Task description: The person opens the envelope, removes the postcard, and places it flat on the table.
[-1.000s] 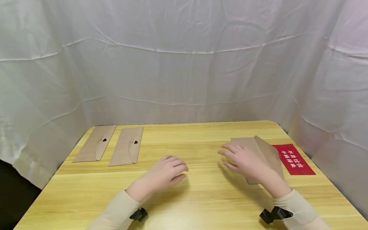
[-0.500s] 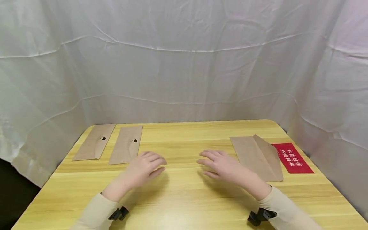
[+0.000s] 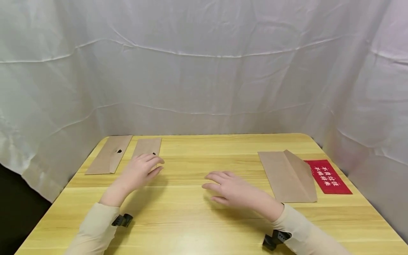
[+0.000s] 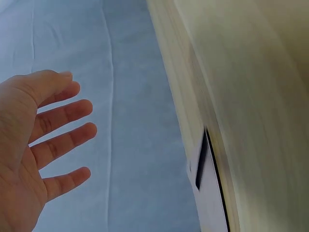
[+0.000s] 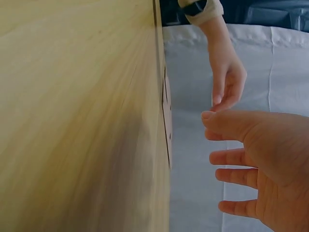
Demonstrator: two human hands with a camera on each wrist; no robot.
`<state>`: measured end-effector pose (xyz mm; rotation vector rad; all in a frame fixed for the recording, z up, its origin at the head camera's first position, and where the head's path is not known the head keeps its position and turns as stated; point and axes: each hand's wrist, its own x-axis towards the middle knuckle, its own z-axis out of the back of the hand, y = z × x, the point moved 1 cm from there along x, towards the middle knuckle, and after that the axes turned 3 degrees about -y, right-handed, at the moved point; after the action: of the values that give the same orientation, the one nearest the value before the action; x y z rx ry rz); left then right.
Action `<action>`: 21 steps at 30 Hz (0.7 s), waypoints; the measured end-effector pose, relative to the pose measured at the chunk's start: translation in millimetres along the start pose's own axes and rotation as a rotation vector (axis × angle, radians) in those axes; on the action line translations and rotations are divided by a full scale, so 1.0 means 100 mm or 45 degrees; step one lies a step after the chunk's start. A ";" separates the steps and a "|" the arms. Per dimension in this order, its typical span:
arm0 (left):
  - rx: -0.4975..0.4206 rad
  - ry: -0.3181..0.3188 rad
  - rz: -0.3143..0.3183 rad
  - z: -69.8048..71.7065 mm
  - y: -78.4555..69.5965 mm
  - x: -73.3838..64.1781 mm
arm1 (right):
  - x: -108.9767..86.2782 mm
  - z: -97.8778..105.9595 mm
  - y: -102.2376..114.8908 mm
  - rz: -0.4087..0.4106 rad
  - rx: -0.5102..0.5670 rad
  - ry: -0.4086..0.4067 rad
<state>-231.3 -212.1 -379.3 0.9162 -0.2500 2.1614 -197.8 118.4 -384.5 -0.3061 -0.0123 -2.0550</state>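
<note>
My left hand (image 3: 135, 174) hovers above the table with relaxed fingers and holds nothing. In the head view it partly covers a brown kraft envelope (image 3: 147, 144) with a black mark. Further left lies another closed brown envelope (image 3: 106, 156), also bearing a black mark. My right hand (image 3: 234, 191) hangs over the middle of the table, fingers loosely spread, with nothing in it. To its right rests a brown envelope (image 3: 283, 177) whose flap is unfolded. Next to that flap lies a red card (image 3: 329, 177) with white characters, its left edge hidden by the flap.
The wooden table (image 3: 191, 226) has rounded far corners. A pale fabric curtain (image 3: 210, 78) stands behind it and along both sides. Each wrist carries a small black camera (image 3: 276, 239). A dark area (image 3: 22, 198) shows past the table's left edge.
Both hands have moved left, the left one also away from me, over the nearer closed envelope. The right hand has come off the unfolded envelope, which now shows fully. The envelopes and card lie unchanged.
</note>
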 end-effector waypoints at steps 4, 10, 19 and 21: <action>0.003 0.015 0.058 0.02 0.17 -0.07 | 0.10 -0.01 0.06 0.024 -0.023 0.027; 0.066 0.129 0.227 0.07 0.39 -0.21 | 0.27 -0.01 0.14 0.041 -0.014 0.043; 0.111 0.469 0.551 0.13 0.60 -0.40 | 0.54 -0.10 0.19 0.094 0.031 -0.030; 0.099 0.536 0.605 0.14 0.63 -0.44 | 0.60 -0.11 0.18 0.089 0.049 -0.039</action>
<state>-249.1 -286.4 -392.5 0.4464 -0.1871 2.7578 -211.7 55.7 -384.3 -0.3103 -0.0592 -1.9784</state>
